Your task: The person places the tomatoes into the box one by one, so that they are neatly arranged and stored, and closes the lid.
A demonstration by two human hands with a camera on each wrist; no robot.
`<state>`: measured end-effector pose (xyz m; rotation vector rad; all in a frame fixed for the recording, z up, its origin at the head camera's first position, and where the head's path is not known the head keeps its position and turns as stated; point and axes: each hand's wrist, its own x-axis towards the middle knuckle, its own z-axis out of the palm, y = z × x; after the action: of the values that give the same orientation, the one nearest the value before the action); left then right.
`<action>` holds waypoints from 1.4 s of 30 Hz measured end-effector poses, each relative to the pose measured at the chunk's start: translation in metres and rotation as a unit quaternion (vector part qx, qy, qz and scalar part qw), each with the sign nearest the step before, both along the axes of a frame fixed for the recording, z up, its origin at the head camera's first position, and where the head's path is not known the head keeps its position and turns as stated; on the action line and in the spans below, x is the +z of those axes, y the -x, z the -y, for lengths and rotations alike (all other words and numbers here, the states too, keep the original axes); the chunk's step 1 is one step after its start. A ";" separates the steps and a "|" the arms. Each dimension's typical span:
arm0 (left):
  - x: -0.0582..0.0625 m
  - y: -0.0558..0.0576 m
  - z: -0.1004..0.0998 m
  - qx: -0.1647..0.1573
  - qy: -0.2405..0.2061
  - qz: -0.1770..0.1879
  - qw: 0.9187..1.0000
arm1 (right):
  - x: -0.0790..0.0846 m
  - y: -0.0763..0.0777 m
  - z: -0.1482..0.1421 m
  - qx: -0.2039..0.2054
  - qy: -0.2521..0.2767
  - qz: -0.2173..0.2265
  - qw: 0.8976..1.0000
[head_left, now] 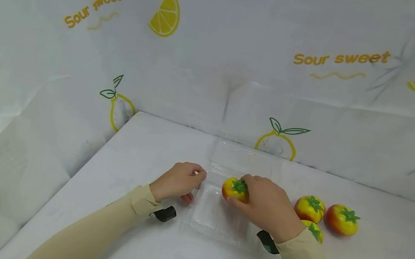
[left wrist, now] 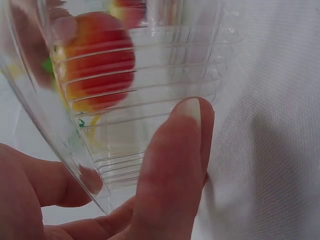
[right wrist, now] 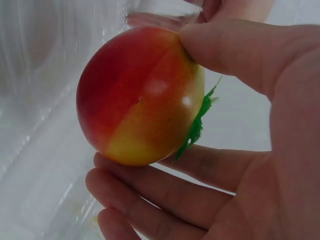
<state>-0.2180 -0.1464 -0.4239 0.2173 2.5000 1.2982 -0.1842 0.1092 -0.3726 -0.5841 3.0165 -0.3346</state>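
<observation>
My right hand (head_left: 267, 202) holds a red and yellow tomato (head_left: 235, 189) with a green leafy top, over a clear plastic clamshell box (head_left: 213, 214). In the right wrist view, the thumb presses one side of the tomato (right wrist: 140, 95) and fingers support the other. My left hand (head_left: 180, 181) grips the box's left side. The left wrist view shows a fingertip (left wrist: 187, 112) against the ribbed clear wall (left wrist: 150, 117) and other fingers at the rim. The box lies open, its lid (head_left: 242, 158) folded back toward the far edge.
Beside my right forearm are three more tomatoes: one at the back (head_left: 309, 207), one farther right (head_left: 341, 220), and one partly behind the wrist (head_left: 314, 231). A white table (head_left: 156, 139) meets lemon-printed cloth (head_left: 218, 66) at its back and left.
</observation>
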 end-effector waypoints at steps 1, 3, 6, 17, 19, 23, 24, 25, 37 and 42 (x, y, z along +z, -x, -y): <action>0.000 0.000 0.000 0.000 -0.001 0.001 1.000 | -0.002 0.001 0.004 0.007 -0.001 0.001 1.000; 0.001 0.000 0.000 -0.001 -0.002 0.004 1.000 | -0.007 0.003 0.012 0.019 -0.002 0.001 1.000; 0.002 0.000 0.000 -0.005 -0.006 0.007 1.000 | -0.013 0.005 0.022 0.032 0.001 0.002 0.999; 0.000 -0.001 0.002 -0.008 0.009 -0.002 1.000 | -0.026 0.009 0.043 0.045 0.007 0.004 0.999; -0.001 -0.001 0.001 -0.010 0.008 -0.005 1.000 | -0.026 0.009 0.043 0.042 0.007 0.002 0.999; -0.001 -0.003 0.001 -0.009 0.003 -0.006 1.000 | -0.026 0.009 0.042 0.039 0.007 0.004 0.999; -0.001 -0.003 0.001 -0.009 0.001 -0.006 1.000 | -0.026 0.009 0.042 0.039 0.006 0.003 0.999; -0.001 -0.003 0.001 -0.009 -0.001 -0.006 1.000 | -0.025 0.009 0.042 0.039 0.004 0.003 0.999; 0.002 -0.003 0.002 -0.014 0.004 -0.029 0.999 | -0.019 0.009 0.039 0.024 -0.015 0.009 1.000; 0.001 -0.004 0.001 -0.018 0.004 -0.031 0.999 | -0.020 0.009 0.038 0.020 -0.012 0.013 1.000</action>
<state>-0.2141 -0.1477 -0.4228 0.3035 2.5398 1.2869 -0.1935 0.0707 -0.3925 -0.6310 2.9751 -0.3025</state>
